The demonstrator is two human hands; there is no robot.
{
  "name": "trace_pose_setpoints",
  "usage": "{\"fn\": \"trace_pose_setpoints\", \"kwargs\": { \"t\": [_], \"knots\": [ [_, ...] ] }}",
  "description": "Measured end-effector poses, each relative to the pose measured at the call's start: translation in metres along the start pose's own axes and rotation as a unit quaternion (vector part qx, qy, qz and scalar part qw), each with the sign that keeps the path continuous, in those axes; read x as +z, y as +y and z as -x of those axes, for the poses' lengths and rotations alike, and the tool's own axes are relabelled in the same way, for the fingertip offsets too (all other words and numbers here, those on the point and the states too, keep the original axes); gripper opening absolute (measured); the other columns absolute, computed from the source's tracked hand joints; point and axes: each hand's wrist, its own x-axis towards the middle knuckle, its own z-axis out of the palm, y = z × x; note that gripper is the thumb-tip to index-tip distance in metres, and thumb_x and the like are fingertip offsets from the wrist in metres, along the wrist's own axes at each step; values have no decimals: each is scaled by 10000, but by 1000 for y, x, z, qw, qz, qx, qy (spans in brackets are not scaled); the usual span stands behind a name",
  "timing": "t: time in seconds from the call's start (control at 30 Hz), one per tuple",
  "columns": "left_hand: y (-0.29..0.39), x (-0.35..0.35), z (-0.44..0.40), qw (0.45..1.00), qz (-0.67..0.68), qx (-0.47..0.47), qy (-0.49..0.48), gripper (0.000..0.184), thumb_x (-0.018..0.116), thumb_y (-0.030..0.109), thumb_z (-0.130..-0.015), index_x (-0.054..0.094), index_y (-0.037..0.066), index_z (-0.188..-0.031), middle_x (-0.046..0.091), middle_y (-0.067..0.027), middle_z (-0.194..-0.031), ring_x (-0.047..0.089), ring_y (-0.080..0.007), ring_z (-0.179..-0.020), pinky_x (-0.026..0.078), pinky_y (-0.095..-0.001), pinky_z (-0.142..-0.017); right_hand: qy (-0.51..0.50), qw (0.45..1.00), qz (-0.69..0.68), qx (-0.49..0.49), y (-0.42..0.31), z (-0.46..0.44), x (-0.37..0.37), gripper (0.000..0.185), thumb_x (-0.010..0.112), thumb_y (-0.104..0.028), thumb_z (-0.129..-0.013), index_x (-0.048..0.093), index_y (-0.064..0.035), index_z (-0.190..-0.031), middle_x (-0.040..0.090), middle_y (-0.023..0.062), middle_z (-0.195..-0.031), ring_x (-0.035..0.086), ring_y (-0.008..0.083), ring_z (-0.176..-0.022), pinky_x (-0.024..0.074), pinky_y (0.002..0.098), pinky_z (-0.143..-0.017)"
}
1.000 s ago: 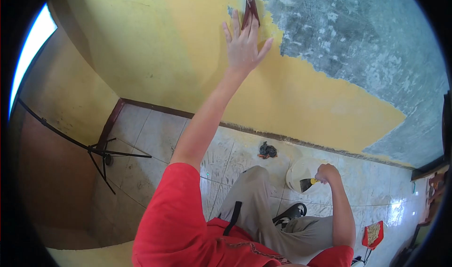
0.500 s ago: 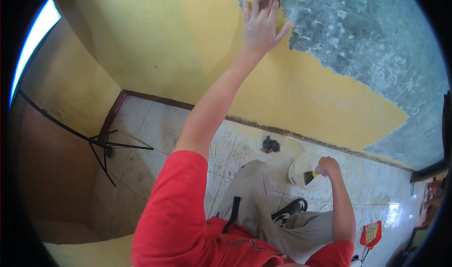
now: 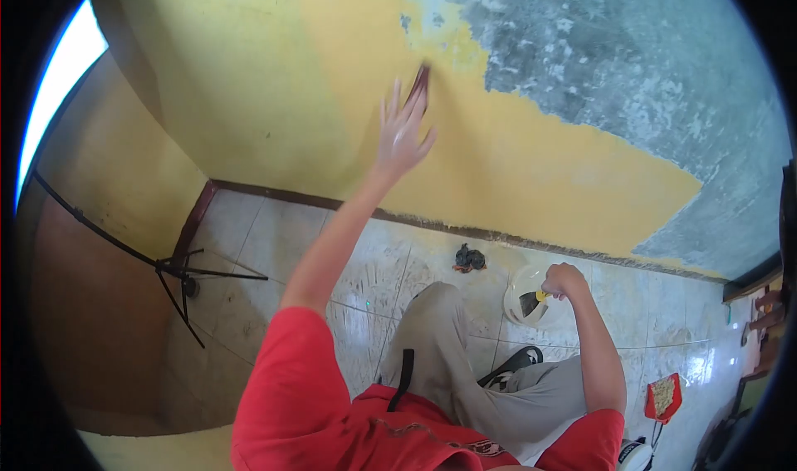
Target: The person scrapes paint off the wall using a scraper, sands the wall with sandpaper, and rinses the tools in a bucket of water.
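My left hand reaches out to the yellow wall with its fingers stretched along a dark red folded piece of sandpaper. The sandpaper lies at the wall just below the ragged border of bare grey plaster; whether it presses on the surface I cannot tell. Low on the right, my right hand is closed round the yellow handle of a putty knife. Its dark blade points down over a white bucket on the floor.
A crumpled black plastic bag lies on the dusty tiled floor by the wall. Left stands a black tripod. A red dustpan holding pale debris sits at lower right. My bent legs are close to the bucket.
My left hand has come down and left along the wall with the sandpaper, away from the plaster edge. My right hand stays at the bucket, the putty knife shifting slightly left.
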Motion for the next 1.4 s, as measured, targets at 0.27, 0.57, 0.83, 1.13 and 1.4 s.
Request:
{"fn": "trace_pose_setpoints", "kwargs": {
  "t": [0.27,0.57,0.83,1.13,1.4],
  "knots": [
    [-52,-10,179,487,732,-467,96,263,478,268,-982,484,122,-1201,482,-34,-1305,470,-257,-1244,390,-480,-1007,37,998,-54,8,11,-18,-5,263,548,-134,-705,669,86,-783,674,189,-708,674,258,-560,558,353,-568],
    [-53,-16,234,440,704,-551,79,284,490,326,-972,519,108,-1151,529,-56,-1249,500,-281,-1198,414,-452,-949,7,995,-96,13,-9,-23,-14,235,540,-134,-735,651,57,-816,661,177,-689,651,238,-506,512,337,-436],
    [59,54,259,339,718,-576,-196,380,429,320,-954,479,77,-1242,511,-74,-1307,446,-290,-1278,382,-431,-1002,47,993,-69,80,15,-9,-6,202,524,-74,-666,646,71,-737,666,209,-721,661,272,-551,541,371,-553],
    [292,286,261,177,591,-682,-393,306,456,235,-895,496,8,-1096,559,-180,-1109,592,-345,-1018,463,-497,-911,185,974,-41,121,74,42,-1,229,562,-176,-740,646,-33,-898,664,209,-900,644,364,-843,501,430,-768],
    [324,407,333,91,363,-908,-189,550,311,510,-928,496,34,-1132,605,-128,-902,632,-261,-699,488,-376,-608,152,981,-50,111,64,75,-16,268,570,-194,-743,663,-1,-905,659,225,-912,638,370,-888,502,428,-794]
  ]
}}
